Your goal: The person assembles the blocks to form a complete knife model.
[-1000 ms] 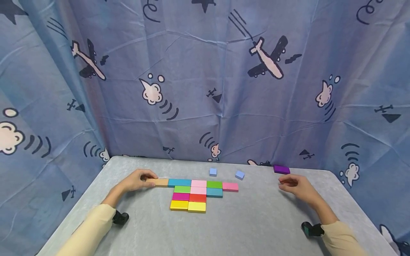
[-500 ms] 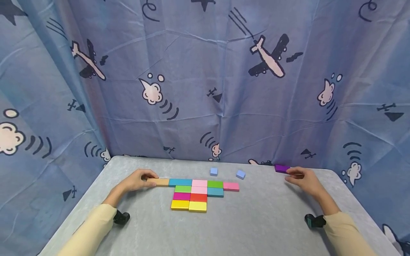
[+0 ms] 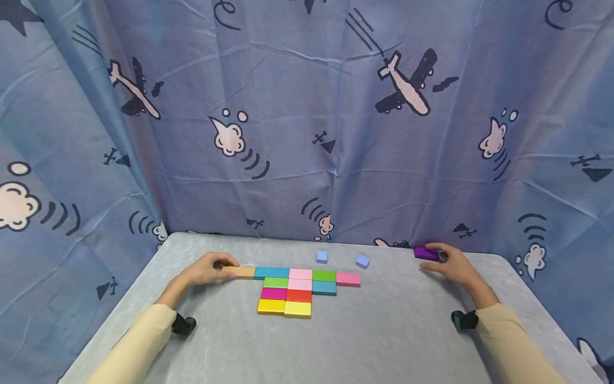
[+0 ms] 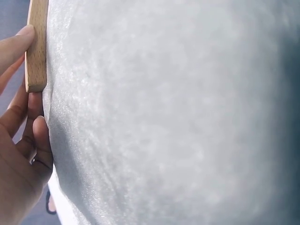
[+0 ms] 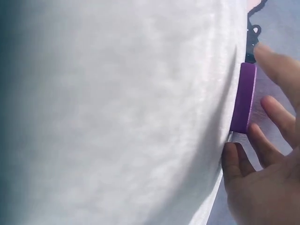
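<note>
My left hand [image 3: 206, 269] pinches a natural-wood block [image 3: 241, 272] at the left end of a row of coloured flat blocks. In the left wrist view the thumb lies on the near face of this wooden block [image 4: 36, 56], with fingers behind it. My right hand [image 3: 450, 261] is at a purple block [image 3: 425, 253] near the far table edge. Its fingers are spread at the block's right end, the thumb standing apart from it. In the right wrist view the purple block [image 5: 244, 97] lies beside the fingertips [image 5: 255, 129].
Beside the wooden block run a blue block [image 3: 272, 272], pink, green and rose blocks [image 3: 348, 279]. Below them are magenta, red and yellow blocks [image 3: 297, 309]. Two small light-blue cubes [image 3: 322, 257] sit behind. A patterned curtain [image 3: 288, 133] hangs behind the table [image 3: 364, 346].
My right hand has moved forward to the purple block, its fingers now spread over the block's end. The left hand has stayed on the wooden block. The whole view has shifted slightly.
</note>
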A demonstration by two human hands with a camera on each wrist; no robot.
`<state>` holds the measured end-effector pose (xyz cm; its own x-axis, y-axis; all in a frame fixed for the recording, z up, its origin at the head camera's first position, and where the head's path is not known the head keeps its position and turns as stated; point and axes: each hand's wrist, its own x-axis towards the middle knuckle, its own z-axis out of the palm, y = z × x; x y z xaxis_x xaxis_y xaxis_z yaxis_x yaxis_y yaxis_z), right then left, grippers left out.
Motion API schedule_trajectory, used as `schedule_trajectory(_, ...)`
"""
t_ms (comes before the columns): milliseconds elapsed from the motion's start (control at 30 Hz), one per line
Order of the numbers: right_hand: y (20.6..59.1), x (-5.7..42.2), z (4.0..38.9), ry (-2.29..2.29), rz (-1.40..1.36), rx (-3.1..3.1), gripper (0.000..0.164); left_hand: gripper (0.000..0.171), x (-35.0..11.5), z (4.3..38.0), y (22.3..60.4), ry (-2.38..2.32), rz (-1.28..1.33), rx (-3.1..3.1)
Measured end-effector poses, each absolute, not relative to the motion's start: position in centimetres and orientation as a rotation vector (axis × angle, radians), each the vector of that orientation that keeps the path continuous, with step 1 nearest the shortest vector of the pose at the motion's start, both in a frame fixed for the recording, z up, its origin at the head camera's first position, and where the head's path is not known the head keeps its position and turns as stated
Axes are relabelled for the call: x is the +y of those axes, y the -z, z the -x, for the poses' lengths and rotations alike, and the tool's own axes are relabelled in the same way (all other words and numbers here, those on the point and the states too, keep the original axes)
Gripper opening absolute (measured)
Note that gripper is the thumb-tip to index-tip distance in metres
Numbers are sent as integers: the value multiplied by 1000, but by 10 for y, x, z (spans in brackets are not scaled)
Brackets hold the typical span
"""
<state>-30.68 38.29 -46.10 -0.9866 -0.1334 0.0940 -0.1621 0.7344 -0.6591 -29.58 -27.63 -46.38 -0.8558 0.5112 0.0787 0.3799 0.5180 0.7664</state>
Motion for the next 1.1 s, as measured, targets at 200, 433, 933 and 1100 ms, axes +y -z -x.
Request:
schedule_trajectory(200,456,380,313,-1110,-280,-2918,68,22,-278,297,465,-1258,-767,2601)
schedule_trajectory(433,456,380,315,-1123,-253,-2918,65,22,-277,296,465,-1258,-773,2603)
schedule_trajectory(933,466,385,321,-1070,-204,-2872,52,22,-278,297,469,-1249,-795,2608)
schedule_trajectory(1100,465,382,320,-1075,-160,-2860,43,22,-278,297,468,-1255,-811,2604)
